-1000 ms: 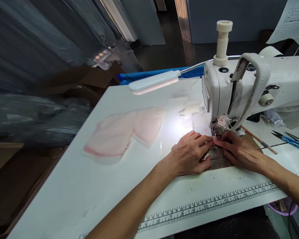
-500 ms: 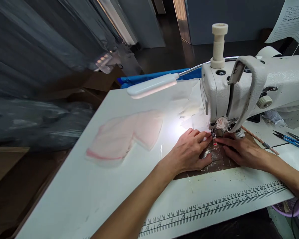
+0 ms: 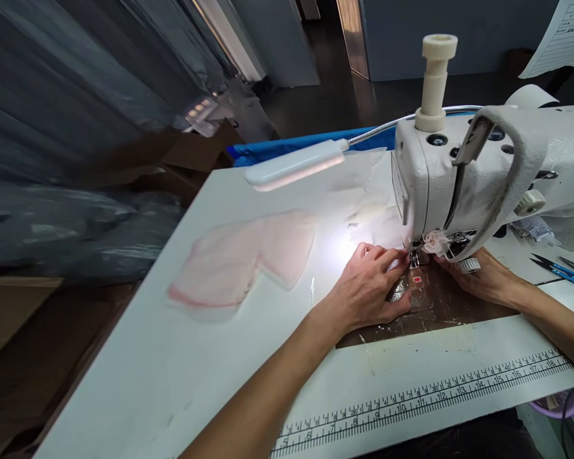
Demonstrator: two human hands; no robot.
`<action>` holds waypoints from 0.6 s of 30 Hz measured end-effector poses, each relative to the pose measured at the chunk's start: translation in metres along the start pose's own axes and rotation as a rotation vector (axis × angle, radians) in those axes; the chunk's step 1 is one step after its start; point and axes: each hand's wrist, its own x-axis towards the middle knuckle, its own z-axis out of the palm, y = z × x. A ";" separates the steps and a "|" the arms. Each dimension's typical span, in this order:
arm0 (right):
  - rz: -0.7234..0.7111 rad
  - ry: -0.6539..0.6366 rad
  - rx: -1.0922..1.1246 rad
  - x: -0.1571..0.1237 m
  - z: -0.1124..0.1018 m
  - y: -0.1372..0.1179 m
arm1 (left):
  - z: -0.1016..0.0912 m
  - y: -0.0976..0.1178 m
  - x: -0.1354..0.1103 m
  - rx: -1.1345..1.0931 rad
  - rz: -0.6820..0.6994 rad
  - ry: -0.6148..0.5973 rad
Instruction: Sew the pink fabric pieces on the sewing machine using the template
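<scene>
In the head view, the left hand [image 3: 367, 285] lies palm-down, thumb apart, its fingertips just beside the presser foot [image 3: 415, 258] of the white sewing machine [image 3: 418, 185] on the tabletop [image 3: 138, 363]. The right hand [image 3: 485, 277] reaches partly behind the machine's head; whether either pinches anything cannot be told. Pale pink fabric [image 3: 242, 258] lies well left of both.

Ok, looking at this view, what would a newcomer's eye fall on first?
Probably the big white sewing machine on the right, with the left hand and the partly hidden right hand close together at the bottom of its front end. Next, perhaps, the white lamp left of the machine, above the far part of the table, and the pale pink cloth lying on the tabletop further left.
</scene>
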 end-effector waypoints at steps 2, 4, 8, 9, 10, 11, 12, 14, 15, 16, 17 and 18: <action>-0.022 -0.032 -0.042 -0.004 -0.002 -0.004 | 0.002 -0.001 -0.001 -0.002 -0.005 0.014; -0.047 -0.035 -0.101 -0.010 -0.004 -0.009 | 0.005 -0.002 -0.001 -0.010 -0.008 0.039; -0.107 0.025 -0.150 -0.029 0.000 -0.014 | 0.012 0.000 -0.002 -0.031 -0.097 0.168; -0.125 0.040 -0.147 -0.035 0.004 -0.013 | 0.013 0.001 -0.002 -0.021 -0.157 0.224; -0.145 0.058 -0.144 -0.040 0.008 -0.012 | 0.015 0.001 -0.001 -0.005 -0.225 0.279; -0.168 0.083 -0.146 -0.044 0.012 -0.011 | 0.016 0.000 0.000 0.008 -0.288 0.321; -0.197 0.114 -0.151 -0.047 0.015 -0.010 | 0.018 -0.002 0.002 0.009 -0.335 0.344; -0.247 0.161 -0.158 -0.050 0.021 -0.008 | 0.022 -0.014 0.009 -0.048 -0.374 0.318; -0.267 0.176 -0.159 -0.050 0.023 -0.007 | 0.023 -0.023 0.014 -0.104 -0.371 0.280; -0.277 0.185 -0.159 -0.050 0.024 -0.007 | 0.023 -0.033 0.020 -0.165 -0.359 0.239; -0.279 0.193 -0.158 -0.049 0.024 -0.007 | 0.023 -0.045 0.027 -0.230 -0.345 0.196; -0.274 0.195 -0.156 -0.049 0.024 -0.007 | 0.021 -0.056 0.035 -0.265 -0.328 0.179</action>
